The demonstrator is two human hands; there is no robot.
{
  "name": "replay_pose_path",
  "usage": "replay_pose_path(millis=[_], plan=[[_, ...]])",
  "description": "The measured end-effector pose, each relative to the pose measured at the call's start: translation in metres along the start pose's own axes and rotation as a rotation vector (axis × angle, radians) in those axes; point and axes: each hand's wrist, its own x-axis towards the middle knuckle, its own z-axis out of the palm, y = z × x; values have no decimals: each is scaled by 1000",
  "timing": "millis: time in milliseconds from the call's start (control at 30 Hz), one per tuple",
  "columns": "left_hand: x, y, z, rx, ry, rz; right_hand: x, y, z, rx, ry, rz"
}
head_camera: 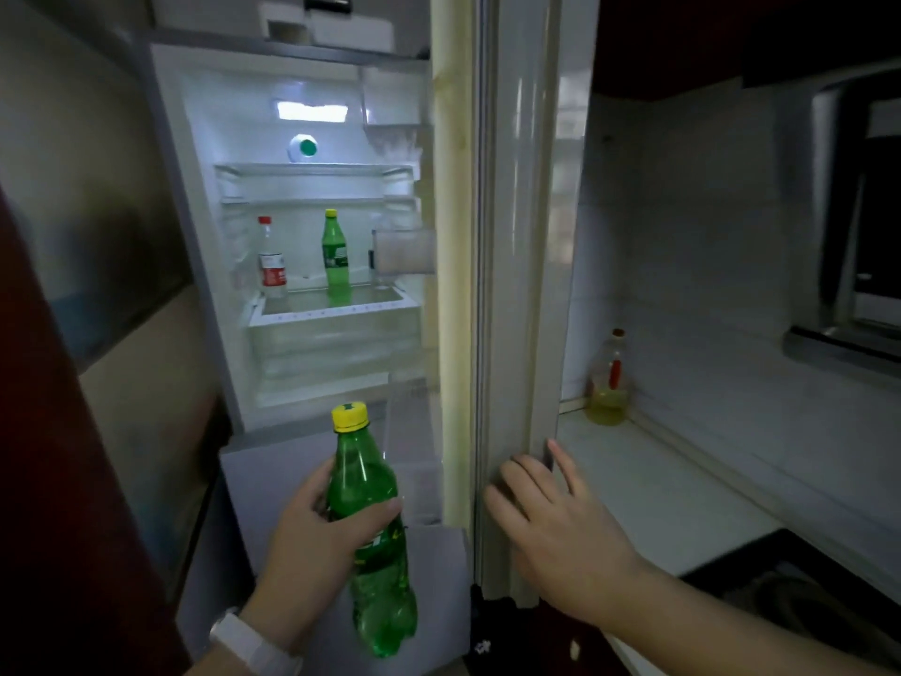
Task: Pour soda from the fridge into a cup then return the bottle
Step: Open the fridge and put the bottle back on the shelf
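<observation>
Left hand [317, 519] grips the green soda bottle [375, 529] around its middle; the yellow cap is on and points up, and the bottle leans slightly. It is held low in front of the open fridge [205, 139]. Right hand [556, 519] lies flat against the edge of the fridge door [517, 285], fingers loosely extended, holding nothing. On a lit shelf [336, 309] inside stand a second green bottle [336, 251] and a red-labelled clear bottle [271, 258], apart from each other. On the white surface [658, 480] to the right stands an oil bottle [609, 383].
</observation>
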Motion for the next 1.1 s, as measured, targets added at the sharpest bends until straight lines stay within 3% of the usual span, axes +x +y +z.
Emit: replay_pose_path(millis=[133,300,567,1100], plan=[[8,3,40,-27,-27,-10,-28,25,4,79,-38,197],[12,1,86,-21,-56,4,-53,39,12,364,-103,492],[26,-1,151,-8,-98,-4,-62,89,35,610,-134,823],[46,-11,224,46,-54,-34,-85,200,91,649,-65,903]])
